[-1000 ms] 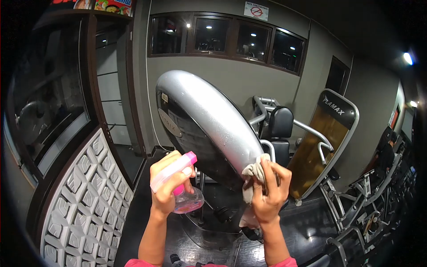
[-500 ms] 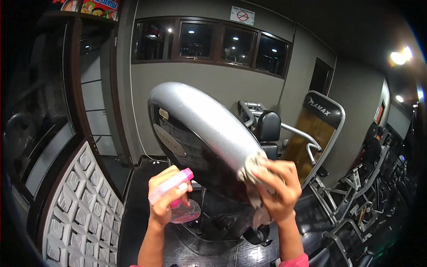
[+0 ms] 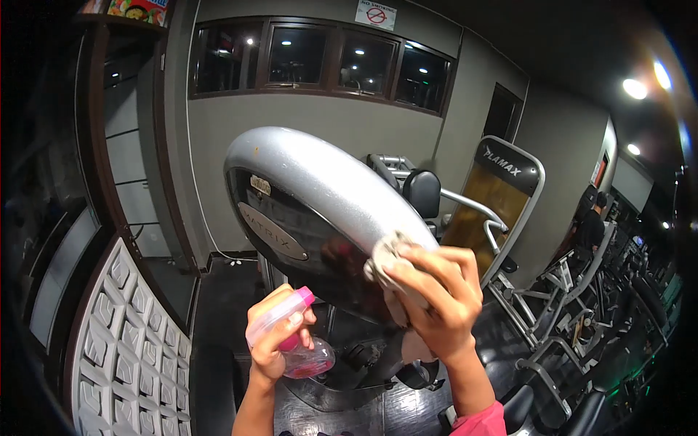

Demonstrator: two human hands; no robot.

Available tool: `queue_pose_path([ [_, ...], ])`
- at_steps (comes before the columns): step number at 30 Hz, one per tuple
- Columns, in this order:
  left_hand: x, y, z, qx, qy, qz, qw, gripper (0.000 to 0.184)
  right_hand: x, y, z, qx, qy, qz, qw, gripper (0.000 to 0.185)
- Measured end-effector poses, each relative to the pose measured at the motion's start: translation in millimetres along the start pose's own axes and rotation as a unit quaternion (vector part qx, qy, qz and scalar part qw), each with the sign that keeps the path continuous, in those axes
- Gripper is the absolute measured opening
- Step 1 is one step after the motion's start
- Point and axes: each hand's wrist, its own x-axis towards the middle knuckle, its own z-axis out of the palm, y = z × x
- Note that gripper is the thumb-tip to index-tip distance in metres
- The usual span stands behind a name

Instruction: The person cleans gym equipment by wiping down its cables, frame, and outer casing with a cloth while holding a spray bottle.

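In front of me stands a gym machine (image 3: 305, 163) with a curved silver top edge and a black side panel that carries an oval MATRIX badge (image 3: 273, 232). My right hand (image 3: 445, 305) is closed on a bunched pale cloth (image 3: 389, 254), pressed against the silver edge near its lower right end; part of the cloth hangs below the fingers. My left hand (image 3: 275, 327) wraps round the neck of a clear spray bottle (image 3: 313, 360) with a pink nozzle and pinkish liquid inside. The bottle is held apart from the machine, below its black panel.
A PLAMAX machine (image 3: 502, 182) and a black padded seat back (image 3: 422, 193) stand behind to the right. White patterned panelling (image 3: 134, 341) lines the lower left. A person in dark clothes (image 3: 590, 225) is far right, among more gym equipment.
My right hand has moved the cloth slightly left along the machine's edge and onto the top of the black panel. The view has shifted a little; the left hand keeps its hold on the bottle.
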Motion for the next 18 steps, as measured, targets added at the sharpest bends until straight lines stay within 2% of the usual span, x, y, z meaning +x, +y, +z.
queue_pose_path([
  [4,-4.9,-2.0,-11.5,-0.033,0.011,-0.011,0.999,0.034,-49.7,-0.8,-21.4,-0.018,-0.008,0.034,0.999,0.033],
  [6,-5.8,0.3,-14.5,-0.030,0.020,-0.015,0.999,0.036,-52.6,-3.0,-22.4,-0.019,-0.007,0.044,0.999,0.034],
  [8,-7.7,0.3,-20.2,0.006,-0.013,-0.015,1.000,0.038,-42.2,-6.8,-20.6,-0.037,-0.017,0.044,0.998,0.033],
  [14,-13.5,-5.5,-17.7,-0.009,-0.015,-0.026,1.000,0.040,0.1,-20.9,13.7,-0.054,-0.065,-0.033,0.996,0.035],
  [18,-18.3,-8.9,-20.2,-0.009,-0.020,-0.025,0.999,0.041,-27.5,-19.6,-5.7,-0.069,-0.091,-0.017,0.993,0.038],
])
